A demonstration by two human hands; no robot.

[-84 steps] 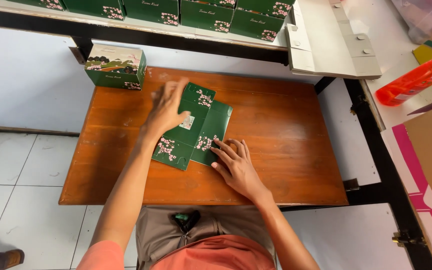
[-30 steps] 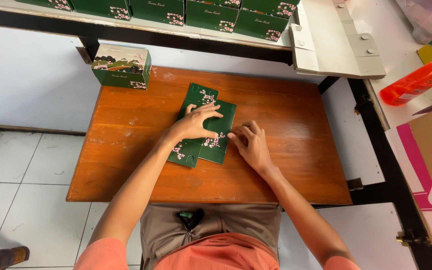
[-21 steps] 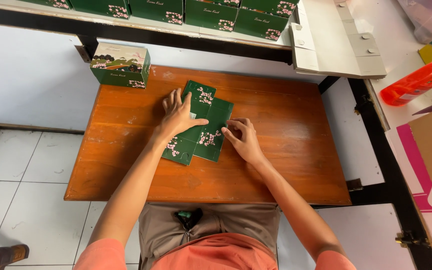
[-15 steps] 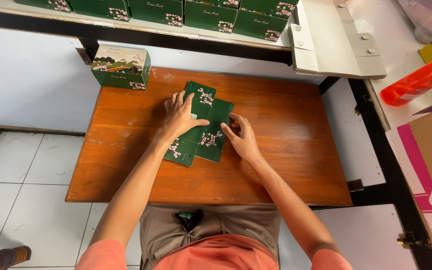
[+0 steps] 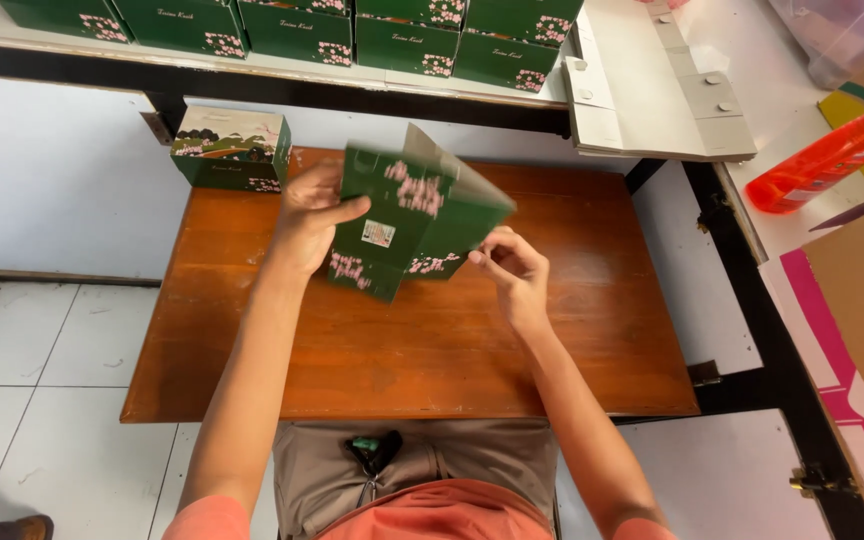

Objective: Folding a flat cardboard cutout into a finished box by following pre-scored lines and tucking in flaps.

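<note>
A flat green carton blank (image 5: pixel 407 215) with pink blossom print is lifted off the wooden table (image 5: pixel 412 340) and partly opened, one panel standing up. My left hand (image 5: pixel 309 222) grips its left side, thumb on the front face. My right hand (image 5: pixel 508 268) pinches its lower right edge. A finished green box (image 5: pixel 231 150) with a landscape picture on its lid stands at the table's far left corner.
A row of green boxes (image 5: pixel 302 22) lines the shelf behind the table. Grey flat card pieces (image 5: pixel 652 100) lie at the upper right, beside an orange-red bottle (image 5: pixel 827 158). A pink and brown carton (image 5: pixel 857 330) stands at the right. White floor tiles lie to the left.
The carton blank lay flat on the table under both hands; now both hands have raised it above the table and it has started to open into a box shape.
</note>
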